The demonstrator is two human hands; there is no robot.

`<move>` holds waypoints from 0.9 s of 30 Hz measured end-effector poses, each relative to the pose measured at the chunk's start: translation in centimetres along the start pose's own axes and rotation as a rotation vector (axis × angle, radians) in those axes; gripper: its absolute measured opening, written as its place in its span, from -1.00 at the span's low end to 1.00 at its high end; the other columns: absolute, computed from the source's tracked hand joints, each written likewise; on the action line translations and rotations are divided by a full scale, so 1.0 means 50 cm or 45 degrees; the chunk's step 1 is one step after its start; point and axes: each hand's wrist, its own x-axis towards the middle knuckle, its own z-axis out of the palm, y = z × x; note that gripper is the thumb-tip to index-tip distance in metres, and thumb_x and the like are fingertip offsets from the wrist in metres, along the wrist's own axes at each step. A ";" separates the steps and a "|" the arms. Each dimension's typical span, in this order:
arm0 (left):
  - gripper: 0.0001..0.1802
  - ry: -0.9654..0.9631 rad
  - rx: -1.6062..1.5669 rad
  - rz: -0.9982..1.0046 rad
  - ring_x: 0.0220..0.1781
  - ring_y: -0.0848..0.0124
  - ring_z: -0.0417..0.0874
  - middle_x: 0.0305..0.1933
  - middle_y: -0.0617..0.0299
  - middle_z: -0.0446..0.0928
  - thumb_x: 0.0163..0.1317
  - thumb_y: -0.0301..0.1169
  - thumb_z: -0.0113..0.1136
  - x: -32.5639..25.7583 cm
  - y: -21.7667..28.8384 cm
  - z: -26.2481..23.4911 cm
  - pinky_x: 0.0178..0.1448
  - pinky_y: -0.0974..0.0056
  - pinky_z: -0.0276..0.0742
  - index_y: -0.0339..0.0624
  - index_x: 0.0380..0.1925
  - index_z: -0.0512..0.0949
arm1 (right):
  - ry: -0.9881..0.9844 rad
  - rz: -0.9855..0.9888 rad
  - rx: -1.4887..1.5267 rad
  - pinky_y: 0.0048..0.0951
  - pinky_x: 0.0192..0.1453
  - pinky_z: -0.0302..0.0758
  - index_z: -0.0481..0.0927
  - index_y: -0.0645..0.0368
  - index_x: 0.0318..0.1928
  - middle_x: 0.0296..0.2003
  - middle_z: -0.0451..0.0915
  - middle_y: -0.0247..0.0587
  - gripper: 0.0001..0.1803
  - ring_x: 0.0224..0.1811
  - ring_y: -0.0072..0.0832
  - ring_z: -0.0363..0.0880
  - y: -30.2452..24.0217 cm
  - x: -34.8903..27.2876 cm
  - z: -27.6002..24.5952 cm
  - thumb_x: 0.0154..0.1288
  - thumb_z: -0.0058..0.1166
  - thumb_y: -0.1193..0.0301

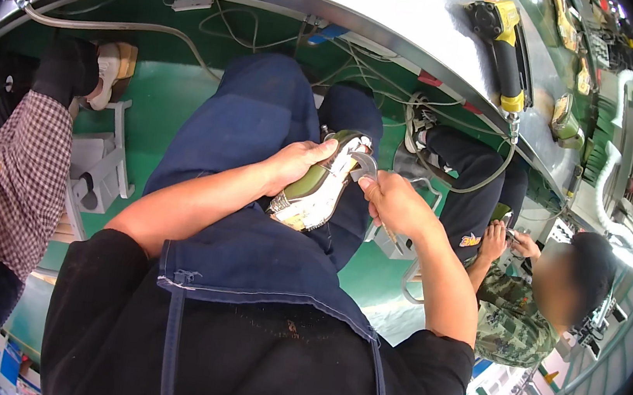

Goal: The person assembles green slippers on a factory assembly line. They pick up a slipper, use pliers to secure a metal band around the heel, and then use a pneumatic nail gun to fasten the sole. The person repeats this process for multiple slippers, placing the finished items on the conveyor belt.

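Note:
Over my lap, a green shoe upper stretched on a last (325,191) lies tilted, its pale underside facing up. My left hand (293,165) grips it along its left side, with the thumb pressed near the upper end. In my right hand (398,203) are metal pincers (365,164) with a curved head, closed in by my fingers. The head of the pincers rests at the right edge of the shoe, near its upper end. Part of the handles shows below my right hand. What the jaws grip, if anything, is too small to tell.
A steel workbench (399,20) curves across the top, with a yellow and black power tool (508,55) on it. Its hose (482,187) and loose cables hang underneath. Co-workers sit close on both sides, one in a camouflage top (509,321), the other in a checked apron (24,156).

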 end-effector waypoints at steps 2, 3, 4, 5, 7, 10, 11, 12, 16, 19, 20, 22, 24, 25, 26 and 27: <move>-0.20 0.029 0.286 0.056 -0.14 0.40 0.75 -0.05 0.06 0.70 0.49 0.22 0.16 -0.002 0.010 0.015 -0.01 0.26 0.72 -0.46 0.18 0.52 | 0.019 0.008 -0.002 -0.25 -0.37 0.57 0.50 0.32 -0.31 -0.52 0.63 -0.17 -0.48 -0.53 -0.38 0.66 0.002 -0.003 0.007 0.67 -0.02 0.08; -0.14 0.042 0.430 0.082 -0.10 0.39 0.75 -0.01 0.00 0.69 0.49 0.22 0.17 -0.002 0.014 0.021 0.02 0.26 0.72 -0.51 0.26 0.46 | 0.029 -0.018 -0.017 -0.24 -0.37 0.57 0.50 0.32 -0.32 -0.51 0.64 -0.16 -0.49 -0.53 -0.37 0.67 -0.001 -0.005 0.008 0.66 0.00 0.09; -0.11 0.036 0.463 0.059 -0.09 0.38 0.75 -0.01 -0.02 0.68 0.48 0.23 0.18 -0.002 0.019 0.021 0.02 0.26 0.72 -0.54 0.27 0.43 | 0.042 -0.046 -0.029 -0.24 -0.37 0.58 0.50 0.33 -0.32 -0.51 0.65 -0.14 -0.49 -0.52 -0.36 0.67 -0.006 -0.009 0.005 0.65 0.01 0.10; -0.09 0.029 0.497 0.035 -0.09 0.38 0.75 0.00 -0.04 0.68 0.47 0.23 0.18 -0.001 0.026 0.019 0.02 0.26 0.72 -0.57 0.27 0.41 | 0.056 -0.072 -0.040 -0.23 -0.37 0.58 0.51 0.34 -0.33 -0.50 0.66 -0.13 -0.50 -0.52 -0.35 0.68 -0.008 -0.014 0.003 0.64 0.02 0.12; -0.11 0.053 0.550 0.009 -0.10 0.37 0.75 0.00 -0.05 0.67 0.49 0.19 0.19 0.001 0.031 0.020 0.02 0.26 0.70 -0.59 0.27 0.40 | -0.039 -0.059 -0.041 -0.16 -0.28 0.62 0.50 0.40 -0.20 -0.46 0.67 -0.04 -0.60 -0.46 -0.26 0.72 -0.004 -0.022 -0.009 0.63 0.02 0.22; -0.16 0.175 0.701 0.113 -0.10 0.34 0.76 0.01 -0.07 0.68 0.52 0.15 0.16 0.016 0.011 0.024 0.04 0.24 0.69 -0.60 0.24 0.43 | 0.063 -0.150 -0.042 -0.08 -0.16 0.65 0.44 0.42 0.12 -0.35 0.69 0.12 -0.68 -0.32 -0.08 0.76 -0.005 -0.050 -0.018 0.58 0.03 0.38; -0.17 0.177 0.741 0.102 -0.09 0.32 0.76 0.02 -0.08 0.68 0.52 0.14 0.15 0.010 0.016 0.029 0.04 0.23 0.68 -0.60 0.23 0.44 | 0.135 -0.195 -0.041 -0.06 -0.12 0.65 0.41 0.41 0.25 -0.30 0.70 0.17 -0.61 -0.27 -0.01 0.77 -0.002 -0.057 -0.018 0.56 0.04 0.43; -0.19 0.180 0.780 0.091 -0.08 0.31 0.76 0.02 -0.08 0.68 0.53 0.13 0.14 0.001 0.024 0.032 0.04 0.22 0.68 -0.59 0.23 0.45 | 0.385 -0.426 -0.061 -0.03 -0.09 0.65 0.31 0.32 0.37 -0.24 0.69 0.22 -0.52 -0.21 0.06 0.76 0.002 -0.049 -0.008 0.54 0.03 0.46; -0.21 0.172 0.941 0.119 -0.07 0.26 0.76 0.03 -0.11 0.69 0.52 0.11 0.12 -0.001 0.025 0.032 0.06 0.19 0.66 -0.58 0.22 0.47 | 0.879 -0.867 -0.154 0.13 -0.06 0.61 -0.05 -0.11 0.69 -0.12 0.65 0.25 -0.13 -0.16 0.24 0.69 0.039 0.023 0.068 0.48 -0.04 0.56; -0.21 0.121 0.940 0.114 -0.04 0.27 0.76 0.04 -0.12 0.68 0.51 0.11 0.13 -0.011 0.033 0.035 0.09 0.19 0.64 -0.56 0.25 0.45 | 0.773 -0.692 -0.311 0.12 -0.09 0.63 -0.02 -0.15 0.69 -0.21 0.64 0.17 -0.12 -0.21 0.17 0.70 0.045 0.028 0.077 0.46 -0.05 0.58; -0.21 0.143 0.937 0.117 -0.04 0.26 0.76 0.04 -0.11 0.68 0.51 0.10 0.14 -0.017 0.037 0.039 0.09 0.19 0.64 -0.56 0.25 0.45 | 0.844 -0.765 -0.259 0.12 -0.10 0.63 -0.01 -0.15 0.69 -0.22 0.64 0.15 -0.13 -0.21 0.16 0.70 0.044 0.025 0.078 0.46 -0.05 0.58; -0.22 0.174 0.940 0.117 -0.03 0.25 0.75 0.04 -0.10 0.68 0.51 0.08 0.14 -0.028 0.044 0.051 0.11 0.19 0.63 -0.56 0.25 0.44 | 0.867 -0.804 -0.252 0.10 -0.11 0.64 0.02 -0.15 0.68 -0.23 0.64 0.14 -0.14 -0.22 0.16 0.70 0.045 0.028 0.087 0.47 -0.03 0.56; -0.22 0.156 0.900 0.094 0.10 0.23 0.70 0.13 -0.13 0.62 0.50 0.05 0.17 -0.020 0.030 0.040 0.20 0.20 0.60 -0.54 0.31 0.41 | 0.771 -0.736 -0.344 0.09 -0.13 0.65 0.06 -0.15 0.67 -0.25 0.64 0.14 -0.17 -0.24 0.17 0.69 0.054 0.041 0.109 0.47 0.00 0.53; -0.22 0.153 0.880 0.091 0.16 0.23 0.68 0.18 -0.15 0.59 0.50 0.04 0.18 -0.011 0.025 0.029 0.25 0.20 0.58 -0.52 0.34 0.39 | 0.946 -0.931 -0.024 -0.06 -0.19 0.67 0.27 0.01 0.57 -0.31 0.63 -0.04 -0.34 -0.31 -0.05 0.71 0.052 0.047 0.109 0.52 0.08 0.43; -0.23 0.246 1.080 0.257 0.23 0.23 0.63 0.23 -0.15 0.53 0.50 0.02 0.18 -0.004 0.013 0.015 0.30 0.20 0.55 -0.49 0.37 0.39 | 0.922 -0.816 0.241 -0.13 -0.21 0.67 0.34 0.06 0.48 -0.33 0.62 -0.11 -0.43 -0.33 -0.16 0.69 0.065 0.059 0.107 0.53 0.11 0.39; -0.25 0.339 1.277 0.427 0.30 0.22 0.58 0.29 -0.15 0.48 0.50 0.00 0.19 0.002 0.001 0.002 0.35 0.20 0.51 -0.45 0.40 0.39 | 0.888 -0.697 0.502 -0.20 -0.22 0.67 0.40 0.12 0.40 -0.35 0.60 -0.18 -0.50 -0.35 -0.27 0.67 0.085 0.078 0.100 0.54 0.14 0.36</move>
